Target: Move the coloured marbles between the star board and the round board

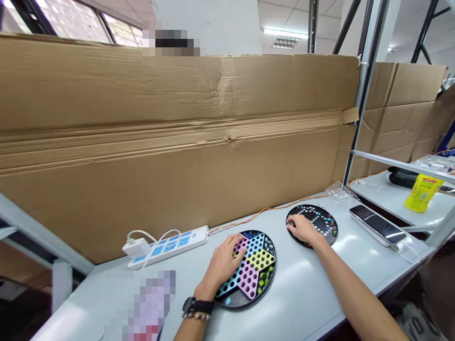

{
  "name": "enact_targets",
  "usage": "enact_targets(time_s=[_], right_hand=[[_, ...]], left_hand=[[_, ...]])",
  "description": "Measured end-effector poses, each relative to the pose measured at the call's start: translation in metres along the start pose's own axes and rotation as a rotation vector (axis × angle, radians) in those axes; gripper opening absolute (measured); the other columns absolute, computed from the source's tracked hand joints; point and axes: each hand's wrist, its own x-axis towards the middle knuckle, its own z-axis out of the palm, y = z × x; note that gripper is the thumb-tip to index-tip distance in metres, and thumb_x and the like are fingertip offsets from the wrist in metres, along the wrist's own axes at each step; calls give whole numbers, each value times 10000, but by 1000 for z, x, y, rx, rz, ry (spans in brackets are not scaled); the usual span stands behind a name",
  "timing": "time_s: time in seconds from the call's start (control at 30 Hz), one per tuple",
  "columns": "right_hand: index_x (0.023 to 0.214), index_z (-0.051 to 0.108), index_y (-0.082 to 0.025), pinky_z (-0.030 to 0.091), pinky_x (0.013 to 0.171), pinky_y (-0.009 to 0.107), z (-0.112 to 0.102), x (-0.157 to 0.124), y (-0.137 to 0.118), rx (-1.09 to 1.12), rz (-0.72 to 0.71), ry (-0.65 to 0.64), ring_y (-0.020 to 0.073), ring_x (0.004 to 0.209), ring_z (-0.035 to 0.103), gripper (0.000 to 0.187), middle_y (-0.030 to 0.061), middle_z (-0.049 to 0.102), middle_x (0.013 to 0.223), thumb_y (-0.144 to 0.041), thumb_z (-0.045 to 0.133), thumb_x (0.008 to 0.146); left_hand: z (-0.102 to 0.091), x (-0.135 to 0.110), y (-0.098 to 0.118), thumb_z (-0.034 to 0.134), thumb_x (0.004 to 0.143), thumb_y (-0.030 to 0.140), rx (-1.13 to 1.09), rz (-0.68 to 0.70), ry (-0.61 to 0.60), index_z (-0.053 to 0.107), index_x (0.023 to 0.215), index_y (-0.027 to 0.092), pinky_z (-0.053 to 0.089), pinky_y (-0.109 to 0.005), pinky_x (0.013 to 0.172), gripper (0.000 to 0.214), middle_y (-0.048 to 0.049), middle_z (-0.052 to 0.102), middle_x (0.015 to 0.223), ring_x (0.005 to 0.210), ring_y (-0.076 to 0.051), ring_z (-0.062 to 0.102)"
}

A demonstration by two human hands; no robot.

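Observation:
A round black Chinese checkers board (256,277) with a star of blue, pink and yellow hole fields lies on the pale table. My left hand (224,262) rests on its left side, fingers curled over the holes near the pink point. A second round black tray (322,222) holding small coloured marbles sits to the right. My right hand (301,228) lies on that tray's left part, fingers bent down among the marbles; whether they pinch one is hidden. A black watch and a bead bracelet sit on my left wrist.
A white power strip (170,244) with a plugged charger lies at the back left. Orange and yellow wires (270,210) run along the tall cardboard wall (177,142). A phone (378,225) lies at right. A yellow bottle (423,192) stands on the neighbouring table.

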Motion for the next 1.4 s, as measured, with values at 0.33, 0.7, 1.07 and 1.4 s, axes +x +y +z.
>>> enact_targets(time_s=[0.33,0.7,1.07,1.4], right_hand=[[1131,867,-230,560,1033,368,1,-3,-13,-26,-58,126,293,1162,787,182,132,883,1230,-195,708,1050],[805,869,-281,478,705,313,107,-52,-111,276,-768,-72,208,723,669,157,-9,789,759,-395,965,854],[940,849,-288,533,833,359,78,-39,-72,267,-639,141,245,882,714,50,48,812,933,-335,852,957],[1364,828,-175,512,1074,405,-40,-25,62,-223,284,310,323,1354,710,328,195,784,1428,-226,609,1126]], left_hand=[[-7,-1,14,555,1079,469,55,-115,-20,782,1378,292,623,-509,1172,415,-90,810,1575,1431,-365,762],[-5,-2,19,561,1111,435,47,-155,0,762,1362,265,590,-530,1181,364,-110,804,1542,1408,-342,749],[-5,-2,18,604,1098,437,67,-142,31,800,1321,300,628,-479,1135,327,-80,836,1491,1361,-338,786],[-3,0,21,575,1116,435,110,-170,32,798,1327,277,615,-524,1113,345,-118,828,1507,1367,-359,783]])
